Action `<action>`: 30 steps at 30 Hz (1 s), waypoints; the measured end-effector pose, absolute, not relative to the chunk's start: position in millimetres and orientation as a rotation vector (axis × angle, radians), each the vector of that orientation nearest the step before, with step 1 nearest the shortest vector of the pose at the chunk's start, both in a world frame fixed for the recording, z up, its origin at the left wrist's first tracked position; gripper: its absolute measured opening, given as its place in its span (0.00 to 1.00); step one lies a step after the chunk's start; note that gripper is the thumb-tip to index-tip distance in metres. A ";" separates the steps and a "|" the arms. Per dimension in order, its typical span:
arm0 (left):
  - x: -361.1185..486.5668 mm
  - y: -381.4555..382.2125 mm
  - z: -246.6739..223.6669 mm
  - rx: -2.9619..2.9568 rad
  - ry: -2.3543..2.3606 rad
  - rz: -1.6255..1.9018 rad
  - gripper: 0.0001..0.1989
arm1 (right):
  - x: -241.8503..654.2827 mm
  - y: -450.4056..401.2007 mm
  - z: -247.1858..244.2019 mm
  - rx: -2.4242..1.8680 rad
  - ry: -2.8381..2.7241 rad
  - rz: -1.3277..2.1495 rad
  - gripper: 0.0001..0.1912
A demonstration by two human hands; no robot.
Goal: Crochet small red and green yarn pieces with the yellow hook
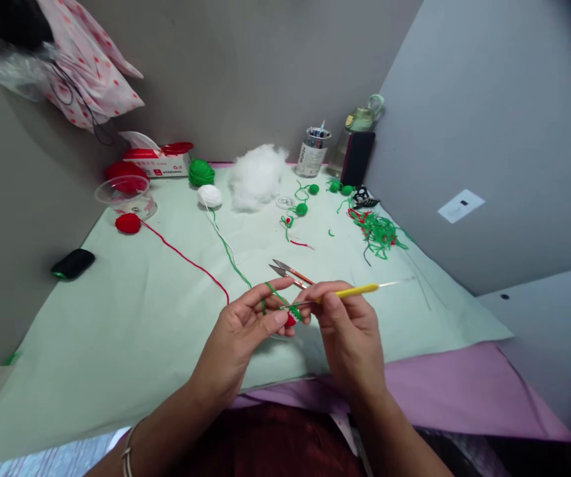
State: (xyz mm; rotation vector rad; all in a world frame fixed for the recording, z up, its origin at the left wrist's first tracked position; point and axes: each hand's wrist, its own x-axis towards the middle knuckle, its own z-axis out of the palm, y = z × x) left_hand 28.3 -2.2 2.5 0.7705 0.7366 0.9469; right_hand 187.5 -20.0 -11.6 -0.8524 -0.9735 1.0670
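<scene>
Between the thumb and fingers of my left hand (238, 334) is a small red, white and green crochet piece (292, 317). Green yarn (269, 287) runs over the raised left index finger. My right hand (350, 331) grips a crochet hook (358, 291) by its yellow handle, and the thin metal shaft reaches left to the top of the piece. The right fingertips come close to the piece; whether they touch it I cannot tell. Just beyond the hands lie thread snips (290, 270) with their blades apart. Red, white and green strands trail over the cloth toward my left hand.
A red yarn ball (128, 223), a white yarn ball (210, 196) and a green yarn ball (201, 173) sit back left. White stuffing (257, 177) lies at the rear middle. Further right are a pen tin (312, 154), a phone (358, 159) and green yarn scraps (379, 233).
</scene>
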 end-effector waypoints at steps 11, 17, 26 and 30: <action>25.1 -1.6 3.4 0.808 0.812 0.996 0.18 | 191.5 -28.7 -8.8 -0.951 -1.201 0.856 0.11; 26.5 -2.8 -1.6 0.857 0.867 1.079 0.17 | 185.7 -36.0 -15.3 -0.896 -1.470 0.493 0.14; 24.8 -1.0 3.1 0.798 0.805 0.983 0.16 | 185.4 -28.6 -11.4 -0.917 -1.170 0.809 0.11; 25.2 -2.7 3.0 0.819 0.816 0.998 0.16 | 186.7 -26.7 -8.6 -0.942 -1.155 0.818 0.11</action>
